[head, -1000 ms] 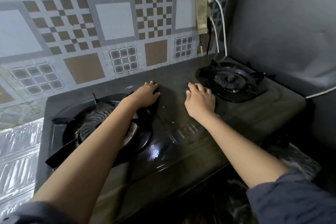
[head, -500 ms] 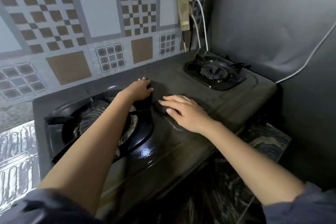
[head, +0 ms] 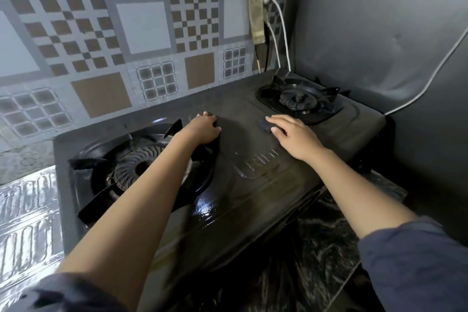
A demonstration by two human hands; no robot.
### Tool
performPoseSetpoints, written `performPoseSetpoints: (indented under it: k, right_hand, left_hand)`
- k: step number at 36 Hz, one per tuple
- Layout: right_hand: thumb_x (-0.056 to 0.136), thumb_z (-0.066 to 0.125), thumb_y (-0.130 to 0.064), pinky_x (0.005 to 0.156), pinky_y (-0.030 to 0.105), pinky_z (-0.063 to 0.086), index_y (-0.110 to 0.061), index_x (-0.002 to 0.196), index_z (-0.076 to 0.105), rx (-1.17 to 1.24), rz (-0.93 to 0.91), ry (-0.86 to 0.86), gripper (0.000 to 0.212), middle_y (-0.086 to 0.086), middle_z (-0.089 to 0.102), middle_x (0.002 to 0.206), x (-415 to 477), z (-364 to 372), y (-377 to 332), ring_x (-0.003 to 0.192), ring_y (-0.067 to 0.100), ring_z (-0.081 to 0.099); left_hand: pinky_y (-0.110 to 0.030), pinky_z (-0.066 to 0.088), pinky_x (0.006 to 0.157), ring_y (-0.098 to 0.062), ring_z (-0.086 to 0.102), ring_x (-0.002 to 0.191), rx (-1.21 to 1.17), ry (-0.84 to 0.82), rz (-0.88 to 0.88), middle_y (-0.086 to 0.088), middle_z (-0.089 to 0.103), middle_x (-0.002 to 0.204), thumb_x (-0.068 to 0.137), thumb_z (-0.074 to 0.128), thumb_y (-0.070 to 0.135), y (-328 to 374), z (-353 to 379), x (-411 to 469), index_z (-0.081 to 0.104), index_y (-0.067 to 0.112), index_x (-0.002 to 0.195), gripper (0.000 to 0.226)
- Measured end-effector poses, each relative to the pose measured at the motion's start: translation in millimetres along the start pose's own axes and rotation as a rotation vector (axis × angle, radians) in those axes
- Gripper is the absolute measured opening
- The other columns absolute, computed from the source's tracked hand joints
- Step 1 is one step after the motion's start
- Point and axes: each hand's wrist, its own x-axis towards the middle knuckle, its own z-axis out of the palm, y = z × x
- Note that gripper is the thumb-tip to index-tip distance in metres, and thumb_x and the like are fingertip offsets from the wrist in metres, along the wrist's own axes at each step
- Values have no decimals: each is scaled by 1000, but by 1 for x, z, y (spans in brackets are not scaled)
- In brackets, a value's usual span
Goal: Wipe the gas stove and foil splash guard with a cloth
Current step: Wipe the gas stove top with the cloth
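Since before, the right hand [head: 295,138] had slid right across the stove [head: 253,185], fingers flat on a dark cloth [head: 264,126]; the left hand [head: 205,129] stayed curled, its grip unclear.

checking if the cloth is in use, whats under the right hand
A small dark patch pokes out by the fingers of the right hand, flat on the stove top. It may be the cloth; the palm covers the rest.

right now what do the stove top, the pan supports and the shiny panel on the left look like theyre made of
Stove top: looks like dark painted or enamelled metal, glossy; a bright glare spot and pressed ridges show. Pan supports: black metal prongs, possibly cast iron, fairly matte. Shiny panel: embossed aluminium foil by its look, silvery, crinkled, mirror-like.
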Motion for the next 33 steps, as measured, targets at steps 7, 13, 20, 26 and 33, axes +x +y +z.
performPoseSetpoints:
  k: [7, 13, 20, 26, 33]
  right_hand:
    - [98, 32, -28, 102, 44, 32, -24, 138, 38, -128, 295, 156, 41, 1, 37, 146, -18, 14, -19, 129, 32, 36]
    - [99, 29, -30, 106, 44, 27, -25, 141, 34, -155, 269, 152, 43, 0, 33, 149, -35, 25, -43, 134, 31, 29]
    - [98, 34, -30, 110, 38, 24, -29, 139, 39, -101, 4, 99, 41, -5, 38, 147, -50, 36, -66, 135, 22, 31]
    - [98, 40, -30, 112, 30, 20, -33, 136, 43, -11, -219, -22, 39, -12, 39, 146, -69, 31, -69, 137, 14, 29]
    - [94, 49, -26, 113, 25, 21, -31, 129, 54, 86, -426, -106, 36, -11, 49, 139, -79, 18, -43, 133, 10, 38]
  left_hand:
    - [-40, 16, 116, -34, 14, 144, 1, 7, 10, -15, 13, 157, 100, 36, 29, -1, 4, -7, 25, 9, 147, 53]
    - [-39, 17, 115, -35, 15, 144, 25, 4, 26, -16, 13, 157, 100, 36, 29, 1, 5, -15, 24, 9, 147, 53]
    - [-39, 19, 114, -35, 18, 143, 37, 22, 32, -16, 17, 156, 99, 38, 29, 3, 6, -17, 27, 9, 146, 52]
    - [-38, 19, 114, -35, 20, 142, 25, 29, 28, -16, 18, 156, 99, 39, 29, 2, 7, -13, 29, 8, 145, 52]
    - [-37, 27, 111, -35, 32, 137, 30, 21, -4, -17, 29, 151, 98, 41, 26, 5, 7, -7, 36, 6, 142, 48]
